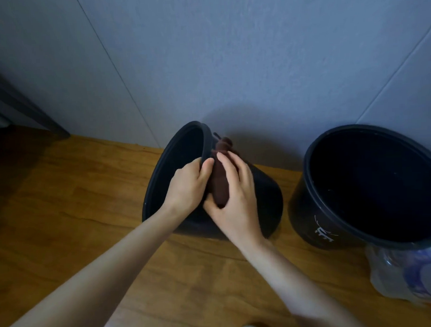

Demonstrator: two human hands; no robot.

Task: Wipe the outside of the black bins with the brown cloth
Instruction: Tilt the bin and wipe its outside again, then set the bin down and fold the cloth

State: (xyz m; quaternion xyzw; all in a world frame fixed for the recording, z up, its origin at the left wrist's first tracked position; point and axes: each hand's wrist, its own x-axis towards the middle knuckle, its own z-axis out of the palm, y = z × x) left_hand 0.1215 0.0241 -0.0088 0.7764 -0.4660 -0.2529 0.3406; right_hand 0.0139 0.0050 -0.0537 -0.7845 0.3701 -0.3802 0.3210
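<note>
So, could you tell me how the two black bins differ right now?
The left bin is tipped on its side, mouth facing left; the right bin stands upright. The left bin is held and wiped; the right bin is untouched and shows white markings. Both are round, black and apparently empty.

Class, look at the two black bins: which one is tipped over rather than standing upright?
The left bin, held at its rim by the left hand; the right bin stands upright, untouched.

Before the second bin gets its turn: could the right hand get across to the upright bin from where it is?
Probably yes: the upright bin stands just right of the right hand, bare floor between, though that hand holds the brown cloth.
</note>
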